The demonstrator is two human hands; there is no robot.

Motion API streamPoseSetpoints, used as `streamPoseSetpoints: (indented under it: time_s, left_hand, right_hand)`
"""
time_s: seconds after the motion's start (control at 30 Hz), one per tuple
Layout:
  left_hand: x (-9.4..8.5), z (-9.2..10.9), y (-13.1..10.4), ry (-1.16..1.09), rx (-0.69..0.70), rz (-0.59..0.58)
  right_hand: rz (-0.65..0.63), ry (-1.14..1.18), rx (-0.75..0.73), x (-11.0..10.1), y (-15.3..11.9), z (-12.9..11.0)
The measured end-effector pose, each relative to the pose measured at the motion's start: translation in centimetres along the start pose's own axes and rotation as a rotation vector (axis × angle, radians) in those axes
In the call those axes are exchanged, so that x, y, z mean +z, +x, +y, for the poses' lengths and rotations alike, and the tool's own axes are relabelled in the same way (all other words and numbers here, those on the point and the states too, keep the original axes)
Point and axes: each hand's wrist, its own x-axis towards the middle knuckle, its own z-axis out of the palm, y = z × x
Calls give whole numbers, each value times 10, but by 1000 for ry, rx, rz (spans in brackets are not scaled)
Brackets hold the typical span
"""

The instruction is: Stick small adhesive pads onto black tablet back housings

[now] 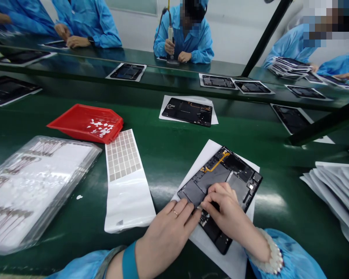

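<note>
An opened tablet (202, 182), with dark battery panels and an orange flex cable (216, 164), lies slanted on a white sheet (205, 155). My left hand (168, 232) rests on its near left edge with the fingers stretched out and lying flat. Thumb and fingers of my right hand (225, 209) are pinched together low over the tablet, close beside the left fingertips. A tiny pale bit shows at that pinch, too small to name. The right hand covers part of the tablet's middle.
Left of my hands are a sheet of grey square stickers (123, 155), a red scoop tray (72, 120) with white scraps, and a clear tray of wired parts (46, 186). Another tablet (189, 112) lies ahead. White sheets (337, 186) are stacked right, near a dark post (322, 124). Co-workers sit opposite.
</note>
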Motion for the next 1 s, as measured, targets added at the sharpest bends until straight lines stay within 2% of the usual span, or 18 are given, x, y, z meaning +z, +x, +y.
streamPoseSetpoints:
  time_s: [0.27,0.4,0.53,0.6,0.8,0.93,1.0]
  left_hand:
    - [-1,0,3,39,21,-98]
    - [-3,0,2,68,51,-96]
    - [-5,-2,4,90,89,-88]
    - [-6,-4,7,82,99,-102]
    - [-12,-16,24,-4,80,-160]
    - [-17,-18,31,-26,156,-201]
    - [-18,-18,33,-54,136,-212]
  right_hand:
    - [20,-44,-27,1,-2,0]
    - [47,-103,-90,-6,-1,5]
    - [333,-90,-73,-20,0,23]
    - [397,-19,-60,-24,-1,32]
    - [221,62,-68,-14,-1,38]
    - [189,9,-81,-10,0,36]
    - [178,-14,-74,-9,-1,36]
